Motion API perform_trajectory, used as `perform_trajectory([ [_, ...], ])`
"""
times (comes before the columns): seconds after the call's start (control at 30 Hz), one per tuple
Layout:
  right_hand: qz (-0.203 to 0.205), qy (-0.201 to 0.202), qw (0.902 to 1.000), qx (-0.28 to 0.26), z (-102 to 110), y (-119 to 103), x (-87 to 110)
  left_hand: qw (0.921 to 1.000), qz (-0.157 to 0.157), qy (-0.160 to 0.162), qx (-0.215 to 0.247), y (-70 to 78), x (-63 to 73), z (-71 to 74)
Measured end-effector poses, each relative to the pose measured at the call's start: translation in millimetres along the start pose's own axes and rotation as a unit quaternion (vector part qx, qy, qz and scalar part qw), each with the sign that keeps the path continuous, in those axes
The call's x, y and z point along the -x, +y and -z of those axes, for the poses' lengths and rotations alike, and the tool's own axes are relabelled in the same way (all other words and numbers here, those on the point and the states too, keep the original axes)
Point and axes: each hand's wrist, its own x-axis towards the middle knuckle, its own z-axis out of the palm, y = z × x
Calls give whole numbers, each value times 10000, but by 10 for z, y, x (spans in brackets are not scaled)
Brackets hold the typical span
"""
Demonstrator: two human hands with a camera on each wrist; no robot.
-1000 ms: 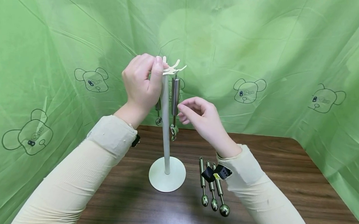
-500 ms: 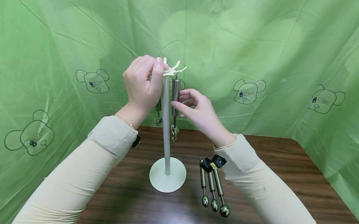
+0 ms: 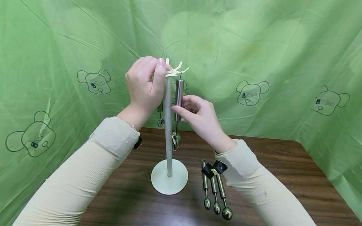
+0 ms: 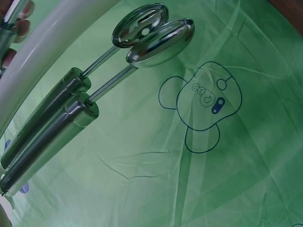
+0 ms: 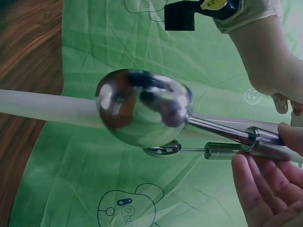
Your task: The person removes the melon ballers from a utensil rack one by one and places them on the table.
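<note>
Green cloth [image 3: 213,54] behind, rack [image 3: 168,126] gripped at top by left hand [image 3: 146,79], hanging ladle [image 3: 179,89] pinched by right hand [image 3: 202,117].

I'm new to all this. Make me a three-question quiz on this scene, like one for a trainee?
1. How many metal scoops lie on the table?
2. True or false: the left hand is at the top of the stand.
3. What does the right hand hold? A, the stand's round base; B, the handle of a vertical scoop; C, a scoop on the table.

Key: 1. Three. 2. True. 3. B.
</note>
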Motion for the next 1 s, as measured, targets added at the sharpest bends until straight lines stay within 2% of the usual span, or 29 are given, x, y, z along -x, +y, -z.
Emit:
perform_trajectory([
  [0.4, 226, 286, 9992, -175, 103, -21, 86, 9999, -73, 130, 30, 19, -12, -4],
  [0.63, 145, 524, 9981, -278, 175, -15, 163, 9998, -82, 175, 36, 31, -12, 3],
  [1.0, -59, 962, 9921, -808, 303, 160, 422, 9997, -50, 209, 91, 35, -4, 8],
])
